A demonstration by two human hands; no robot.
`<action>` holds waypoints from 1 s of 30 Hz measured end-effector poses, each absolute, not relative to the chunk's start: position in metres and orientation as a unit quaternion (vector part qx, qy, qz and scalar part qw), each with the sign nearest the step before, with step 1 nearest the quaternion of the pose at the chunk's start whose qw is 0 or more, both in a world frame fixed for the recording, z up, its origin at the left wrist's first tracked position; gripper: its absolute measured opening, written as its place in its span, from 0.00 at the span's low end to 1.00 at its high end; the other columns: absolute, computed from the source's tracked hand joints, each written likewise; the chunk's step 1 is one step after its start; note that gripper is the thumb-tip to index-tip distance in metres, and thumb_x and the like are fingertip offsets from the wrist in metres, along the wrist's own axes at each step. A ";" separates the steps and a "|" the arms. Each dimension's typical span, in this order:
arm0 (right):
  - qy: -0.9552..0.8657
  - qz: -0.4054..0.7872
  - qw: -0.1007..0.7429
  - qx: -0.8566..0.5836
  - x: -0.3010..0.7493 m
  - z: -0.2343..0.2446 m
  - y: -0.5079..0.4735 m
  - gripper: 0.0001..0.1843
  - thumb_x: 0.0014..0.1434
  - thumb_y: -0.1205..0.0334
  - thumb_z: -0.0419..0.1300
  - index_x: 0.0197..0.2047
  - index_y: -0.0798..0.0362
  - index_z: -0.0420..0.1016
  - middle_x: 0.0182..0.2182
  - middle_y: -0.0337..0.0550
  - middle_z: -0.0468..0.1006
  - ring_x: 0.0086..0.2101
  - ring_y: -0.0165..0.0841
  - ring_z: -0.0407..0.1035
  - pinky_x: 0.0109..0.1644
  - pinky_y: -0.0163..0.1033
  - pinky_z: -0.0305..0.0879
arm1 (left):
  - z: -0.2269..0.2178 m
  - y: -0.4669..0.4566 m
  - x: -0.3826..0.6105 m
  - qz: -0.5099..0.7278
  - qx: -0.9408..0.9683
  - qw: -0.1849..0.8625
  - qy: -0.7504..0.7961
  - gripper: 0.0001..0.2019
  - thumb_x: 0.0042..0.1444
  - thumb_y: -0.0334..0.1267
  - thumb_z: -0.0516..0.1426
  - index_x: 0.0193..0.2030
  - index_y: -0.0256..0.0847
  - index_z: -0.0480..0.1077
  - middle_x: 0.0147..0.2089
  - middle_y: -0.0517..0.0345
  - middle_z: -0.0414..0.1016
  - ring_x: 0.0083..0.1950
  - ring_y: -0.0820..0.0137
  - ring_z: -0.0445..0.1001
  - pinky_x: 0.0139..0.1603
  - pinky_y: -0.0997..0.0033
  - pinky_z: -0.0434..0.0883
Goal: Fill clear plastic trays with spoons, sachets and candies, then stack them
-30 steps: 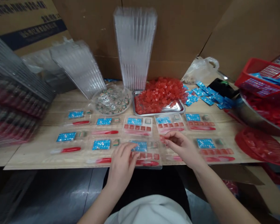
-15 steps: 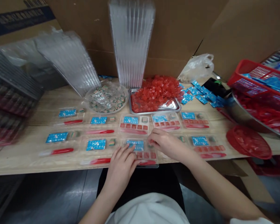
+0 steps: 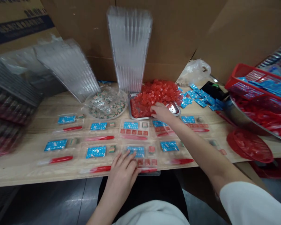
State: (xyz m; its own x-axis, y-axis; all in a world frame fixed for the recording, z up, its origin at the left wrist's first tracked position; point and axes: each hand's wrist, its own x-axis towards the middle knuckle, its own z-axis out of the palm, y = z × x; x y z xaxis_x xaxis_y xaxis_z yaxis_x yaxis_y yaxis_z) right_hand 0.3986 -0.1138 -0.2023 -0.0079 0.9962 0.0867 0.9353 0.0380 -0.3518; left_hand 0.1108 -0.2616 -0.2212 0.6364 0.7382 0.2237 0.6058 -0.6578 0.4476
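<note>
My right hand (image 3: 162, 112) reaches forward to the near edge of a heap of red cubes (image 3: 155, 95), its fingers curled against them. The heap lies in a steel tray (image 3: 176, 109). My left hand (image 3: 123, 176) rests with spread fingers on a clear compartment tray (image 3: 148, 151) at the front. That tray holds a blue sachet (image 3: 136, 152) partly under my fingertips, plus a row of red cubes (image 3: 146, 162) and a red-handled utensil (image 3: 148, 171). Whether my right hand has cubes inside it is hidden.
Several more clear trays with sachets and red utensils lie on the wooden table (image 3: 32, 117). Behind them are a plate of wrapped sweets (image 3: 107, 104) and clear tray stacks (image 3: 129, 50). Loose blue sachets (image 3: 200, 97), a steel bowl (image 3: 234, 116) and red baskets (image 3: 248, 82) stand right.
My right hand has moved forward from the front trays to the red cubes in the steel tray. My left hand stays on the front tray. The view has shifted slightly.
</note>
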 end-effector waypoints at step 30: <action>-0.851 0.118 0.116 -0.499 0.317 -0.195 -0.243 0.04 0.58 0.67 0.57 0.32 0.54 0.73 0.29 0.46 0.76 0.36 0.38 0.67 0.42 0.43 0.64 | -0.232 -0.270 0.111 0.249 0.867 0.186 0.389 0.08 0.58 0.32 0.54 0.41 0.43 0.73 0.44 0.57 0.78 0.51 0.62 0.71 0.51 0.57 0.70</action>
State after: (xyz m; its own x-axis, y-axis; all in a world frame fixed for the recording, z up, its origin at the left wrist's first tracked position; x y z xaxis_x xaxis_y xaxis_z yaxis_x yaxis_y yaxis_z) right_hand 0.3169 -0.2435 -0.1950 -0.4763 0.8758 0.0785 0.8211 0.4749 -0.3167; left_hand 0.1111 -0.2701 -0.2323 0.5742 0.7668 0.2870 0.5811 -0.6286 0.5169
